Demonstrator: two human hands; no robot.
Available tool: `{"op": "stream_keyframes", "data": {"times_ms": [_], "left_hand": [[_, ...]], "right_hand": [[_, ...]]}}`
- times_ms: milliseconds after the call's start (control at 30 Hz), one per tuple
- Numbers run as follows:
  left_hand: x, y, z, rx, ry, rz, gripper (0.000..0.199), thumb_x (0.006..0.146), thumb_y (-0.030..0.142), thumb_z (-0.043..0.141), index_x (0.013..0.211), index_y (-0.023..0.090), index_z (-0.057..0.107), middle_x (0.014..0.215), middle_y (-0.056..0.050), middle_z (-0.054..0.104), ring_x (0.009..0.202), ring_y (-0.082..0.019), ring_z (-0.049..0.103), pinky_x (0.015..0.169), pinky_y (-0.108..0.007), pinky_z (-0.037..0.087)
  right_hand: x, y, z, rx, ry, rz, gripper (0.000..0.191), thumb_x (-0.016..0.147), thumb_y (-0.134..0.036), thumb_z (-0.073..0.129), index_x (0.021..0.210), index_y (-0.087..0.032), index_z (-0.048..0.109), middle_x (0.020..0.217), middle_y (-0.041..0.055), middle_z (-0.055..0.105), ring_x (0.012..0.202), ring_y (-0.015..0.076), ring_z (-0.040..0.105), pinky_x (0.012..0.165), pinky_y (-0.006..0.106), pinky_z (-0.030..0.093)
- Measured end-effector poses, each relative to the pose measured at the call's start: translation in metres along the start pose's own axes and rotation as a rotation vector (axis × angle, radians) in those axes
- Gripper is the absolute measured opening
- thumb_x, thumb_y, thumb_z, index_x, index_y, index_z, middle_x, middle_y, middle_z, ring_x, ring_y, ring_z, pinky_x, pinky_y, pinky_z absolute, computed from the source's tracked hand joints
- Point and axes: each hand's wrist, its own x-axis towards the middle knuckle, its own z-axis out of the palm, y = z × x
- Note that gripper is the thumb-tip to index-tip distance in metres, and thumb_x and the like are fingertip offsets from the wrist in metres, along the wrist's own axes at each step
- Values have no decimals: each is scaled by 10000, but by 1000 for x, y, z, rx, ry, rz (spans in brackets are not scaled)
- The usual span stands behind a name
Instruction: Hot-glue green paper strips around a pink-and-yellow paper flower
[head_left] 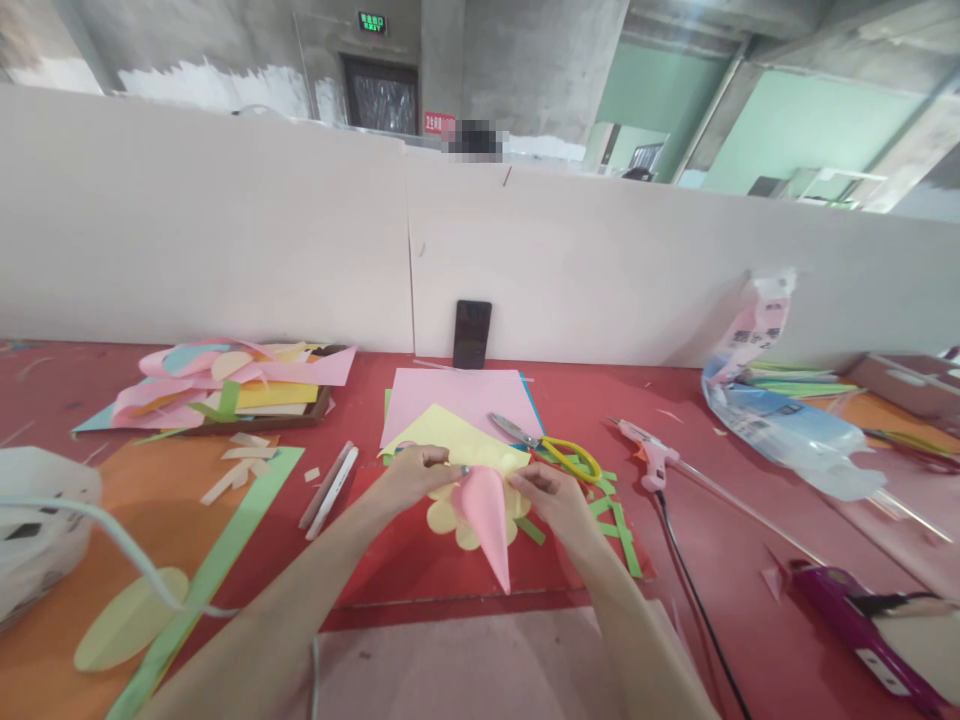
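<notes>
A yellow paper flower (441, 517) with rounded petals is between my hands over the middle of the table. A pink paper cone (489, 515) lies across its centre, tip pointing towards me; I cannot tell whether it is fixed to the petals. My left hand (417, 482) is closed on the flower's left side, the thumb near the cone's wide end. On the opposite side, my right hand (553, 497) pinches the petals. Beyond them lie a yellow paper sheet (433, 424) and a pink sheet (457, 390). Scissors (551, 445) with yellow handles rest beside my right hand.
To the right are a pink glue gun (652, 458) with its cord, a plastic bag (795, 425) and a purple device (862, 625). Left, coloured paper strips (217, 385) heap on a tray, near two pens (330, 490). A phone (472, 335) leans against the white partition (585, 270).
</notes>
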Motion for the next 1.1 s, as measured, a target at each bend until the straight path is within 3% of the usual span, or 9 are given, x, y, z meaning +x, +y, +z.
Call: {"op": "stream_keyframes", "data": {"times_ms": [233, 600, 800, 1100], "left_hand": [[0, 0, 1, -11, 7, 8, 470, 649, 427, 608, 488, 187, 238, 511, 76, 180, 461, -60, 195, 441, -223, 126], [0, -2, 2, -52, 7, 9, 378, 655, 407, 595, 509, 176, 334, 522, 73, 226, 470, -59, 212, 445, -217, 148], [0, 1, 2, -28, 19, 13, 465, 645, 428, 605, 489, 186, 240, 513, 72, 197, 468, -61, 206, 448, -220, 139], [-3, 14, 2, 1, 40, -12, 390, 684, 435, 542, 494, 176, 320, 520, 62, 221, 488, -72, 216, 458, -226, 148]], "right_hand": [[0, 0, 0, 2, -8, -18, 276, 685, -432, 624, 722, -159, 631, 668, 10, 577, 592, 102, 466, 526, 227, 335], [-1, -4, 2, 3, -4, 21, 278, 669, -444, 627, 695, -167, 623, 591, -16, 533, 506, 74, 407, 455, 215, 285], [-2, -3, 1, 2, -8, 0, 276, 684, -437, 619, 718, -164, 628, 663, 11, 577, 577, 104, 460, 505, 229, 326], [0, 1, 1, 26, 0, 10, 285, 675, -440, 631, 716, -158, 629, 670, 13, 589, 600, 112, 486, 541, 238, 352]]}}
